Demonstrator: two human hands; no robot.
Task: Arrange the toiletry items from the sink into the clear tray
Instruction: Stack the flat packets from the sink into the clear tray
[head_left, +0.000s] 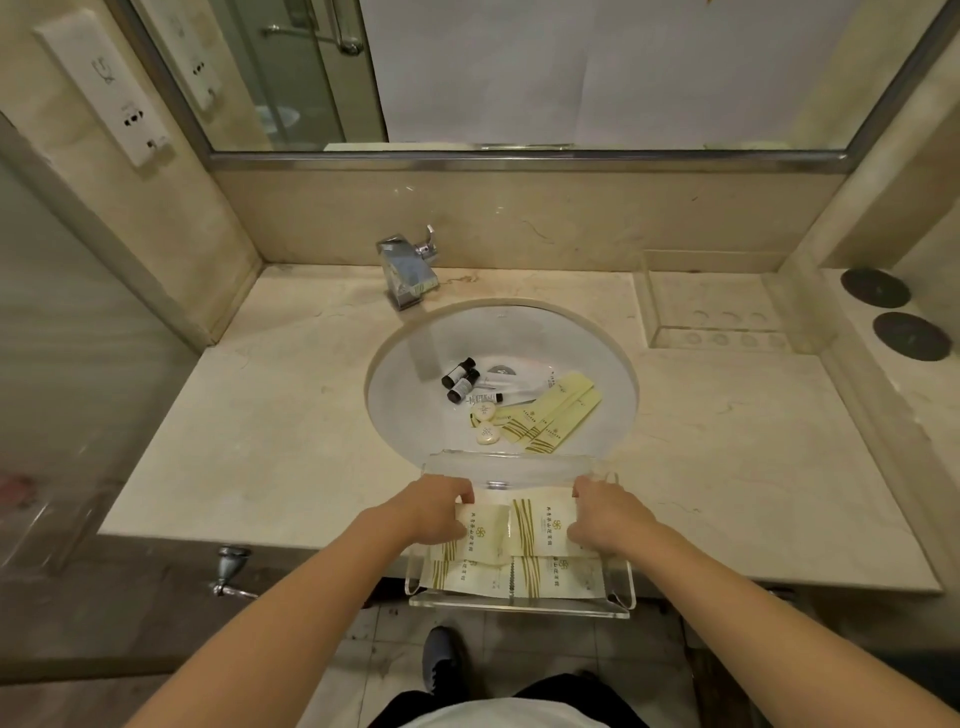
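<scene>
A clear tray (519, 609) sits on the counter's front edge, partly overhanging it. Cream sachets (535, 527) with gold stripes lie in it in two rows. My left hand (441, 506) grips the left sachet of the far row and my right hand (602, 514) grips the right one. In the sink (395, 384) lie two dark small bottles (460, 379), a clear tube (511, 387), two round soaps (485, 423) and several long cream packets (550, 418).
A chrome tap (408, 270) stands behind the sink. Another clear tray (717, 312) rests at the back right of the counter, with two dark round discs (893, 314) beyond it. A mirror and wall sockets are above. My shoe shows on the floor below.
</scene>
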